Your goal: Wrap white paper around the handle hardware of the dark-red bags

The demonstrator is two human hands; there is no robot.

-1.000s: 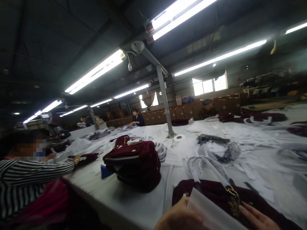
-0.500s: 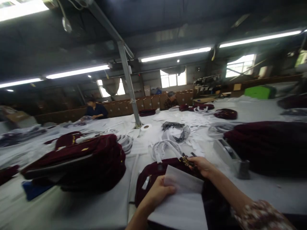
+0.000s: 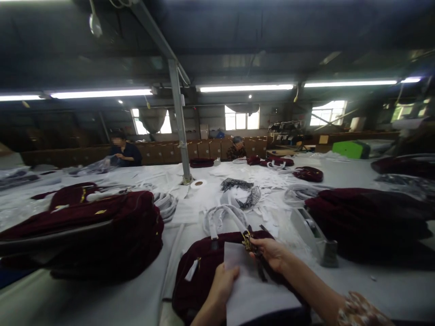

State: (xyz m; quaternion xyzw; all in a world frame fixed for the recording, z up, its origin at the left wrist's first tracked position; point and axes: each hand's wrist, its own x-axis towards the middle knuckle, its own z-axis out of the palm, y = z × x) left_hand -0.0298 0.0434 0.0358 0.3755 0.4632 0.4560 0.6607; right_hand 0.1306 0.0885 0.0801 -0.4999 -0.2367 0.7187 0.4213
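A maroon bag [image 3: 190, 290] lies in front of me, its wrapped handles [image 3: 226, 215] arching beyond it. My left hand [image 3: 221, 285] is closed on the left edge of a thin white sheet [image 3: 254, 294], thumb on top, above the bag. My right hand [image 3: 273, 254] pinches a gold-coloured charm [image 3: 248, 242] with dark straps by the bag's top edge. One dark strap hangs below the right fingers, over the sheet. A white-wrapped zip pull [image 3: 192, 270] shows on the bag's left part.
Stacked maroon bags stand left [image 3: 112, 240] and right [image 3: 360, 222]. A grey tape dispenser [image 3: 316, 240] sits near the right pile. Beyond are a tape roll [image 3: 199, 184], a metal post [image 3: 179, 122] and white scraps. Two people work across the table, one [image 3: 125, 154] at left.
The view has levelled and shifted right. My right hand has come lower and closer to the sheet with the charm, and a dark strap now shows hanging. My left hand keeps the sheet.
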